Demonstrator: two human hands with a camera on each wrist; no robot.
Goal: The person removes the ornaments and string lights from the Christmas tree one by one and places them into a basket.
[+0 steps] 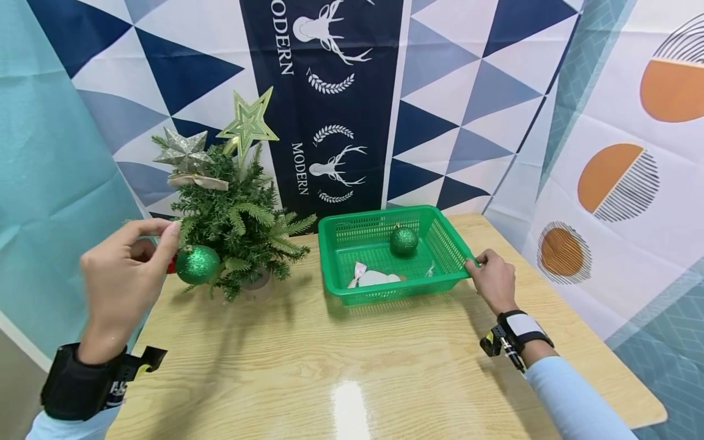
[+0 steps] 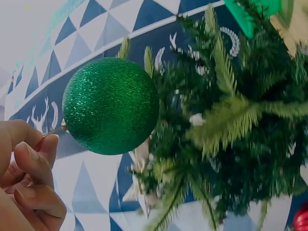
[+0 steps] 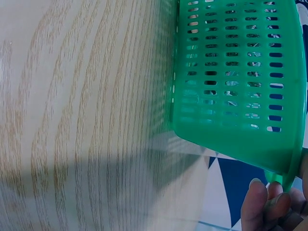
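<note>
My left hand [image 1: 122, 275] pinches the thin hanging loop of a glittery green Christmas ball [image 1: 198, 264]. In the left wrist view the ball [image 2: 110, 106] is right beside the branches of a small Christmas tree [image 2: 231, 125]. My right hand [image 1: 492, 281] grips the right front corner of a green plastic basket [image 1: 330, 256], thumb over the rim; the fingertips [image 3: 255, 192] curl under its edge in the right wrist view. Inside the basket lie another green ball [image 1: 404, 241] and a white ornament with a pink bow [image 1: 374, 278].
The tree carries a light green star [image 1: 249, 124], a silver star [image 1: 186, 150] and a beige bow [image 1: 198, 181]. A red ball [image 2: 302, 220] shows low on it. All stands on a wooden table [image 1: 308, 360] with patterned cloth [image 1: 440, 122] behind.
</note>
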